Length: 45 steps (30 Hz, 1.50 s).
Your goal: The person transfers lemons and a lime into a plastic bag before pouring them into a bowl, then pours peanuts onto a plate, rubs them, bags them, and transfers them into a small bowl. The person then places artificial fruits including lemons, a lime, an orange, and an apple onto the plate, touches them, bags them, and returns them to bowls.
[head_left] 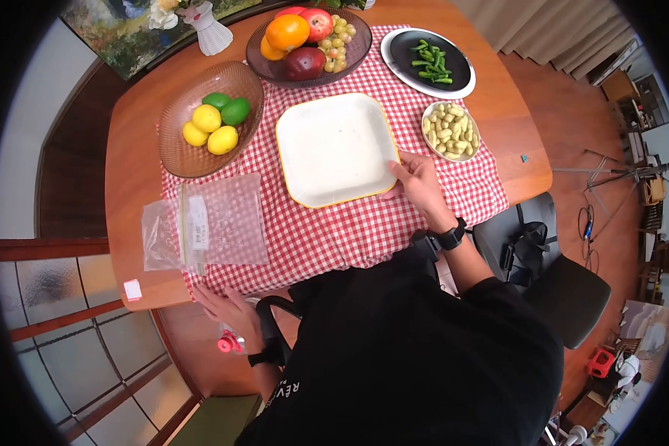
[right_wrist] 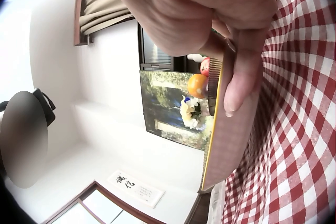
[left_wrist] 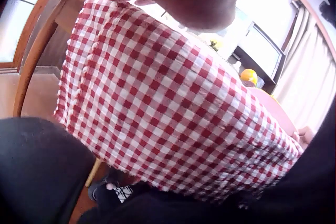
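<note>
In the head view a white square baking dish (head_left: 338,149) with a yellow rim rests on the red checked cloth (head_left: 312,238). My right hand (head_left: 422,184) pinches its near right edge, thumb over the rim and fingers beneath. The right wrist view shows that hand (right_wrist: 210,3) at the dish's side wall (right_wrist: 228,140). Down at the table's front left edge, my left hand (head_left: 234,312) has its fingers extended by the hanging cloth and holds nothing. A clear zip bag (head_left: 234,223) with a white label lies just beyond it.
Left of the dish stands a brown glass bowl (head_left: 223,78) of lemons and green fruits. Behind is a larger fruit bowl (head_left: 357,48). To the right are a black plate (head_left: 461,70) of green peppers and a bowl of peanuts (head_left: 450,134). A chair (head_left: 569,297) stands beside the table.
</note>
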Motion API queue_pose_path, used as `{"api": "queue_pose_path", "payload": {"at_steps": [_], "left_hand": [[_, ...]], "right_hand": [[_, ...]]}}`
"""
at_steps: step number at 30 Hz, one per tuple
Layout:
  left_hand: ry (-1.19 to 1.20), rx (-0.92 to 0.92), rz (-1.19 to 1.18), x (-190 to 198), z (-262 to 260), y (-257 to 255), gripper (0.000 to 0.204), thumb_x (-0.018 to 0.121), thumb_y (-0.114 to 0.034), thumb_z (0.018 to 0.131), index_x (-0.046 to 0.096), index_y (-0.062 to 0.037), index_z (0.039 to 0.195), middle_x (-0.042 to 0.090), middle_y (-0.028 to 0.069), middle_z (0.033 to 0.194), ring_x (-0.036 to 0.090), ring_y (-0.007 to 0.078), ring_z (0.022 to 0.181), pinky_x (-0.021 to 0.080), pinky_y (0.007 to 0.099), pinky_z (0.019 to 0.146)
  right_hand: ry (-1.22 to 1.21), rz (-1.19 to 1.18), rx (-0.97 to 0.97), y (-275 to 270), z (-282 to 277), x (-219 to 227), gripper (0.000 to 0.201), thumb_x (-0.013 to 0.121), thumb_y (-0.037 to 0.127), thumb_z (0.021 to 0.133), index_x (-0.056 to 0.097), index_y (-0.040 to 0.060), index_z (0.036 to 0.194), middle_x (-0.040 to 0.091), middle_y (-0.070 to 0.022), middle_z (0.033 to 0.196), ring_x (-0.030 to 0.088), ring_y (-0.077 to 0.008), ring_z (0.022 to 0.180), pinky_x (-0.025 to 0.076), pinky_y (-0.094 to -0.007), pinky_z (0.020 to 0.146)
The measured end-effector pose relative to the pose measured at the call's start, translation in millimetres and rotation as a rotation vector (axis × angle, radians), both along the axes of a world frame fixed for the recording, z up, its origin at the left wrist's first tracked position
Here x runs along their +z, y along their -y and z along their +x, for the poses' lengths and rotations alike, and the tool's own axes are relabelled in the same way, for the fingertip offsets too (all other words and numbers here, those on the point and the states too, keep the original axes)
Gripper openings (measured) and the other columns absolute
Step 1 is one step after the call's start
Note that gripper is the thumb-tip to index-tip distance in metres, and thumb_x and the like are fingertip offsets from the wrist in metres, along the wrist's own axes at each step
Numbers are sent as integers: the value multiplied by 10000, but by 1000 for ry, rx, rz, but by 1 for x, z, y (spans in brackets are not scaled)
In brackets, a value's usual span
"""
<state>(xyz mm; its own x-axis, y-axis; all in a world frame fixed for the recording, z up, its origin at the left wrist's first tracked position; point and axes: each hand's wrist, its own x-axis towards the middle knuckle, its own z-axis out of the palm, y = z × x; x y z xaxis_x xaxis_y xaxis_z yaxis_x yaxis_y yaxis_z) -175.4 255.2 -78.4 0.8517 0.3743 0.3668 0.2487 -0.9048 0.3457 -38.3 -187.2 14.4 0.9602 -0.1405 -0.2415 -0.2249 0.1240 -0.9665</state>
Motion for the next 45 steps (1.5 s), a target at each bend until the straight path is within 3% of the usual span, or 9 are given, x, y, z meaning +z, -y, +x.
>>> {"api": "queue_pose_path", "payload": {"at_steps": [6, 10, 17, 19, 23, 27, 29, 33, 45], "left_hand": [[203, -264, -39, 72, 8, 57, 614, 478, -226, 1079, 366, 95, 1590, 324, 334, 1671, 321, 512, 1544, 257, 580, 1248], [199, -428, -66, 77, 19, 89, 538, 553, -122, 1026, 488, 97, 1513, 434, 334, 1600, 441, 500, 1470, 327, 568, 1211], [98, -1061, -180, 79, 55, 161, 386, 672, -3, 911, 689, 31, 1295, 612, 227, 1413, 594, 414, 1315, 478, 516, 1077], [-2, -1201, -203, 73, 62, 170, 359, 703, -23, 905, 697, 27, 1261, 635, 204, 1349, 608, 397, 1287, 486, 511, 1070], [43, -1224, -329, 75, 69, 186, 283, 741, -46, 923, 712, 41, 1192, 683, 192, 1217, 690, 360, 1120, 570, 445, 912], [-153, -1075, -766, 87, 76, 204, 252, 737, -55, 952, 712, 48, 1181, 710, 199, 1121, 718, 358, 1009, 586, 421, 852], [-375, -1117, -787, 92, 88, 206, 253, 732, -81, 967, 724, 46, 1186, 740, 188, 1071, 718, 358, 970, 573, 412, 898], [-224, -1332, -440, 90, 93, 207, 292, 758, -117, 944, 726, 18, 1201, 714, 166, 1157, 684, 352, 1062, 556, 446, 934], [-480, -1459, -504, 80, 95, 194, 156, 787, -112, 908, 789, -18, 1032, 646, 70, 939, 591, 270, 1014, 509, 385, 911]], "right_hand": [[-6, -13, 26, -5, -1, -7, 286, 559, 49, 1081, 646, -163, 1252, 768, -194, 924, 769, -219, 711, 666, -288, 589], [3, -5, 50, -7, 1, -25, 271, 566, 61, 1084, 662, -150, 1224, 771, -186, 926, 771, -214, 705, 658, -276, 579], [-25, 51, 24, -4, -13, -15, 346, 650, 164, 1075, 677, -139, 1239, 774, -196, 911, 767, -219, 678, 638, -293, 565], [44, -193, -155, 2, -28, -8, 340, 697, 197, 1056, 714, -112, 1195, 764, -149, 833, 742, -179, 634, 591, -280, 544], [179, -526, -567, 73, -60, -22, 271, 713, 198, 1042, 781, -63, 1018, 743, -87, 742, 671, -102, 592, 508, -264, 535], [189, -1406, -688, 150, -72, -25, 248, 775, 217, 949, 778, -8, 1052, 762, -175, 882, 742, -353, 793, 583, -435, 721], [154, -1463, -682, 167, -72, -28, 240, 782, 221, 940, 774, -4, 1021, 759, -175, 900, 736, -362, 808, 580, -445, 734], [-30, -1300, -565, 188, -66, -38, 221, 795, 218, 920, 754, 2, 944, 756, -181, 902, 736, -364, 811, 573, -461, 738], [-108, -1290, -567, 198, -63, -33, 156, 782, 145, 904, 751, -6, 928, 759, -195, 879, 743, -371, 810, 567, -449, 735]]}}
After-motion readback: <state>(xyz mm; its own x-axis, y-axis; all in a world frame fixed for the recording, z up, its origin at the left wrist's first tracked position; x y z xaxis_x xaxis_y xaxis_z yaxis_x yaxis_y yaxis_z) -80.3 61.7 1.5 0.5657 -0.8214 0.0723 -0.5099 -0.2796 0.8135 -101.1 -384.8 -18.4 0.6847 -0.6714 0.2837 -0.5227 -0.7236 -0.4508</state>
